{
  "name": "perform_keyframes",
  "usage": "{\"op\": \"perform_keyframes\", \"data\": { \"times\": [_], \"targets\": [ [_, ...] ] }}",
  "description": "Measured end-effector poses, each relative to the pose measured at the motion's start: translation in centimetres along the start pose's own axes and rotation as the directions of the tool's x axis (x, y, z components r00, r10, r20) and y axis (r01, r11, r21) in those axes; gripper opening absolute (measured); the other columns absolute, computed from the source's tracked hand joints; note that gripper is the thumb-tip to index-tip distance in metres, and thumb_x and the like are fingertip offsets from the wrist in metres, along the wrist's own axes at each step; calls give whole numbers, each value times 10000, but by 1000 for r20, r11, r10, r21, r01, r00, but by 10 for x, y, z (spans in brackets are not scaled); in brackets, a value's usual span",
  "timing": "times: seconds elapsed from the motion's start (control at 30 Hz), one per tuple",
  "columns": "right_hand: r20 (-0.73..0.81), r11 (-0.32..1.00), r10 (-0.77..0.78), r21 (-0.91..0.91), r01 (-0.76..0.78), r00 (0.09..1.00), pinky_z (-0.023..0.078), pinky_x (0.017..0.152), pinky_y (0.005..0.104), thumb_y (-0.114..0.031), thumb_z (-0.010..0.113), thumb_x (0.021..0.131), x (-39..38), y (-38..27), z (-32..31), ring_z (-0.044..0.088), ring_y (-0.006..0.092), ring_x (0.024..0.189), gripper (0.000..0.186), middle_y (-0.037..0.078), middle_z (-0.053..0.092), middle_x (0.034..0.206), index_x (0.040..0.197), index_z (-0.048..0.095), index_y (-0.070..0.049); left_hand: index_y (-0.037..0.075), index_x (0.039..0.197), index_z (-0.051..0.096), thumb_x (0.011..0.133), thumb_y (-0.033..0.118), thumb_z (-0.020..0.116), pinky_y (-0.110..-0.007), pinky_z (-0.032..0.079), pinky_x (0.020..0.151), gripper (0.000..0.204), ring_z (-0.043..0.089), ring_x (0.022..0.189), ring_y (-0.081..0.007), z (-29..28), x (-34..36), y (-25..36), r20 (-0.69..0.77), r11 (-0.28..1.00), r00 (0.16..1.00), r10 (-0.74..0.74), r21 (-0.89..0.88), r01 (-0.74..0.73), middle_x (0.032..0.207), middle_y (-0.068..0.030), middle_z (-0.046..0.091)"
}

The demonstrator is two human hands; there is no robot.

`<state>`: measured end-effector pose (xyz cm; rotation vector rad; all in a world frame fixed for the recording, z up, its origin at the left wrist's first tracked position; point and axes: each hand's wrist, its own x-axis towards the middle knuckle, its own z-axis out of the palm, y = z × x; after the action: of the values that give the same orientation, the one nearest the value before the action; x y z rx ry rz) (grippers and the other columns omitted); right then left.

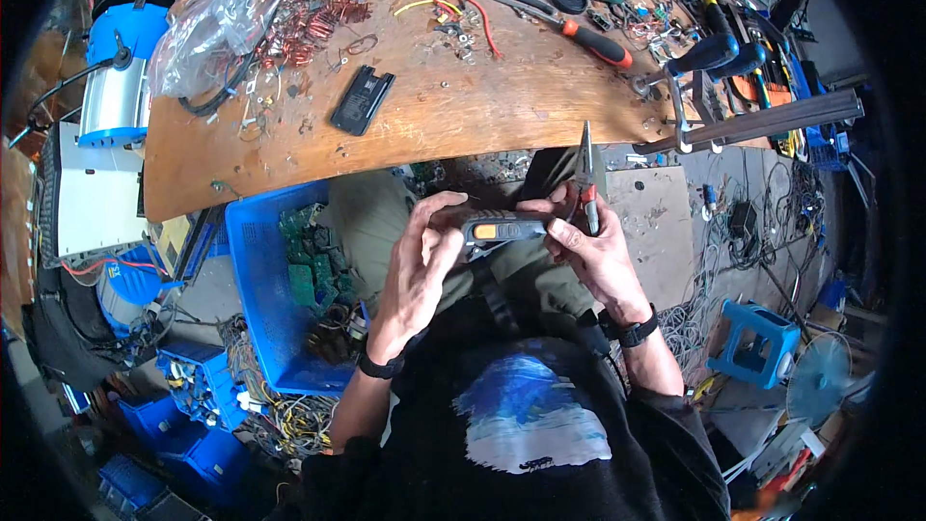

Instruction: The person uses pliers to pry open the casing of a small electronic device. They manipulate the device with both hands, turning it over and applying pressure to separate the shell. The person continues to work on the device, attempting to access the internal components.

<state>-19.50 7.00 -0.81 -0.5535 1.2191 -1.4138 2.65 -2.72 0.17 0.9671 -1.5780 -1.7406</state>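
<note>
Between my two hands, above my lap, is a dark grey handheld device (pixel 509 231) with an orange button on the side facing me. My left hand (pixel 421 249) grips its left end, fingers curled round the edge. The right hand (pixel 590 243) pinches the other end with thumb and fingers. Also held in that right hand is a pair of long-nose pliers (pixel 587 181) with red handles, its jaws pointing away from me. On the bench lies a black plastic cover (pixel 363 99). The device's underside is hidden.
The wooden bench (pixel 453 125) carries copper coils (pixel 323 24), a red-and-black-handled tool (pixel 598 43) and clear plastic bags (pixel 217 34). A clamp (pixel 680 101) sits at its right edge. Left of my legs stands a blue crate (pixel 260 328) holding green circuit boards (pixel 304 265). A blue stool (pixel 757 342) is at right.
</note>
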Motion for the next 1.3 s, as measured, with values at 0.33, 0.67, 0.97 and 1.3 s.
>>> {"op": "perform_keyframes", "data": {
  "times": [0.33, 0.67, 0.97, 1.3],
  "targets": [
    [46, 997, 75, 10, -76, 996, 506, 681, 224, -120, 820, 884, -7, 11, 2, 600, 69, 824, 459, 109, 704, 1202, 1242, 547, -29, 59, 1442, 475, 909, 12, 756, -316, 530, 1010, 605, 652, 1104, -127, -1, -4, -16, 32, 994, 998, -45, -98, 48, 1261, -81, 645],
    [104, 988, 42, -150, -26, 994, 473, 1018, 323, -94, 884, 808, -5, 20, -1, 596, 145, 1123, 565, 68, 642, 1212, 1259, 553, -16, 37, 1451, 466, 897, -101, 668, -362, 525, 1044, 606, 622, 1211, -192, 11, 1, -18, 25, 967, 999, -37, -250, 42, 1380, -166, 616],
    [136, 975, 14, -221, 17, 991, 462, 1055, 351, -34, 876, 787, -9, 23, -1, 599, 171, 1151, 603, 78, 640, 1225, 1282, 534, -2, 22, 1428, 485, 824, -167, 622, -357, 502, 1069, 648, 628, 1196, -196, 19, 4, -22, -6, 987, 1000, -10, -159, 9, 1355, -176, 625],
    [191, 981, 4, -192, 33, 981, 471, 1052, 343, 2, 841, 816, -9, 18, -2, 598, 171, 1176, 598, 71, 642, 1231, 1321, 519, 4, 43, 1447, 426, 798, -119, 718, -358, 510, 1054, 730, 630, 1207, -210, 22, 5, -11, 36, 997, 996, 76, -34, -75, 1376, -196, 614]
  ]
}}
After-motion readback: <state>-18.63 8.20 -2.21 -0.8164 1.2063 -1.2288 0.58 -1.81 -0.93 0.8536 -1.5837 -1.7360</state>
